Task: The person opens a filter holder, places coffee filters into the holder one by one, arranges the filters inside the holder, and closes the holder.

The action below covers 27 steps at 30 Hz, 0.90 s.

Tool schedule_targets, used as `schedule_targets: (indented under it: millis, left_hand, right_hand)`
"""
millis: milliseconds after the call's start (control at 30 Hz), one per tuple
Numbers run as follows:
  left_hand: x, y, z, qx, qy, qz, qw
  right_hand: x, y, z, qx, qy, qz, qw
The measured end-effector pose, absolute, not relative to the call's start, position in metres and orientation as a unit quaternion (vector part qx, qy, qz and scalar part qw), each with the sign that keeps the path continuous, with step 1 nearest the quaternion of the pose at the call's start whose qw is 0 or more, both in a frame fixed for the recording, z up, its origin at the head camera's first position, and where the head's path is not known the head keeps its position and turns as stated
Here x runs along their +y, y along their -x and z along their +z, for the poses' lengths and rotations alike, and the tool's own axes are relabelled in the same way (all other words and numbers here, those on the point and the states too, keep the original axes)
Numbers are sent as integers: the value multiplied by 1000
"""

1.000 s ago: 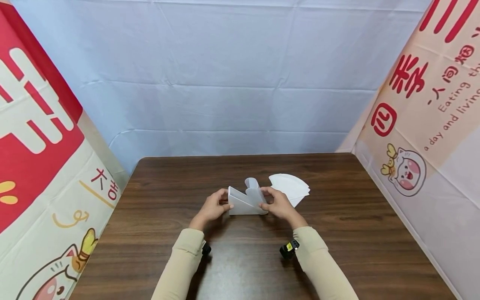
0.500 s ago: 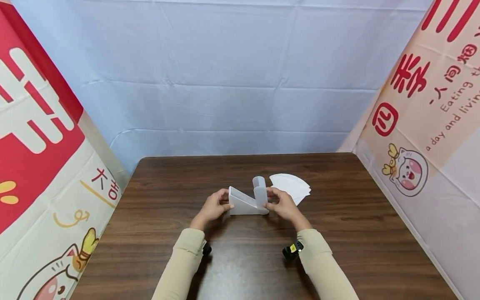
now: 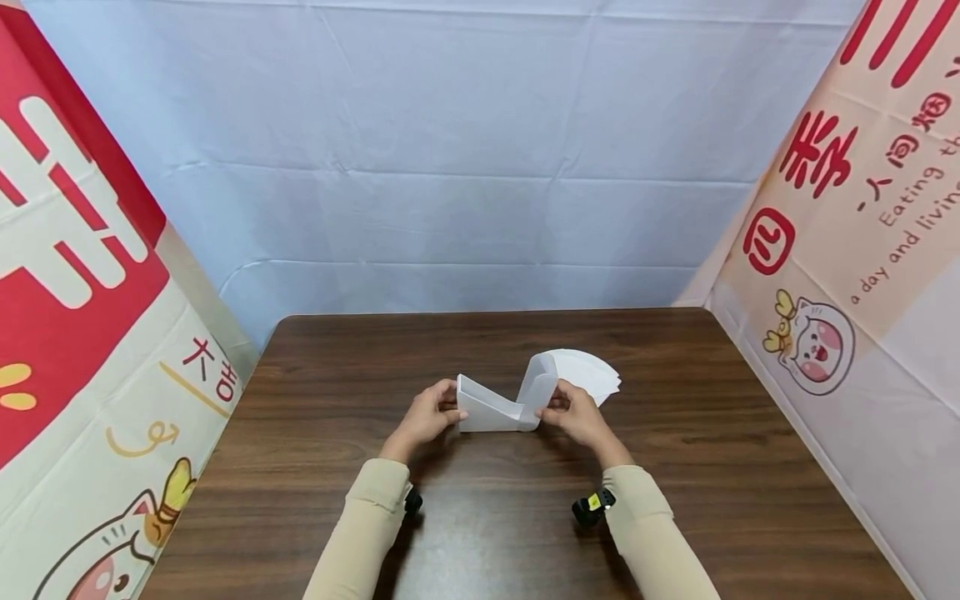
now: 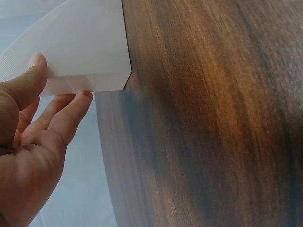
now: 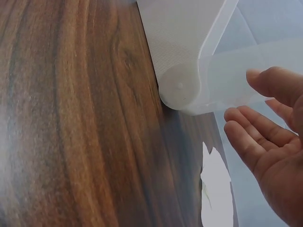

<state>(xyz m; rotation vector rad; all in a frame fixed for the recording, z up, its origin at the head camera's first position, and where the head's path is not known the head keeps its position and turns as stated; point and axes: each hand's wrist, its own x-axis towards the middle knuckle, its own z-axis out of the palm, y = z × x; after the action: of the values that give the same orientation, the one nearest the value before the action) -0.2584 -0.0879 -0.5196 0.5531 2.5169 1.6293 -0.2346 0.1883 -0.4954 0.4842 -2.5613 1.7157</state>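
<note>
A translucent white plastic box [image 3: 487, 410] with a slanted top stands on the wooden table, its lid [image 3: 538, 379] swung up on a round hinge at the right end. My left hand [image 3: 423, 417] grips the box's left end; in the left wrist view the thumb lies on the broad side and fingertips touch the narrow end. At the other end my right hand [image 3: 581, 417] holds the lid, thumb in front and fingers behind. Through the right wrist view the clear lid [image 5: 227, 80] shows between thumb and fingers, beside the ribbed box wall [image 5: 175, 38].
Behind my right hand lies a fan-shaped stack of white paper filters [image 3: 585, 375], partly hidden by the lid. The dark wooden table [image 3: 360, 358] ends at a pale cloth backdrop [image 3: 450, 208]. Printed cloths hang at both sides.
The lid has swung to the right, away from the box's slanted opening, with my right hand shifting right along with it. My left hand and the box body stay in place.
</note>
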Motion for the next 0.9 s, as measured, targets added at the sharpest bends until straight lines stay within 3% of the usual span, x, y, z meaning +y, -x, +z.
schedule_targets:
  millis: [133, 433, 900]
  left_hand:
    - [-88, 258, -520, 825, -184, 532, 43]
    - [-88, 258, -521, 830, -181, 526, 39]
    - [-88, 256, -521, 826, -178, 533, 37]
  right_hand:
    - [187, 228, -484, -824, -152, 546, 16]
    - [206, 243, -516, -845, -121, 520, 25]
    - [217, 240, -526, -850, -74, 521, 25]
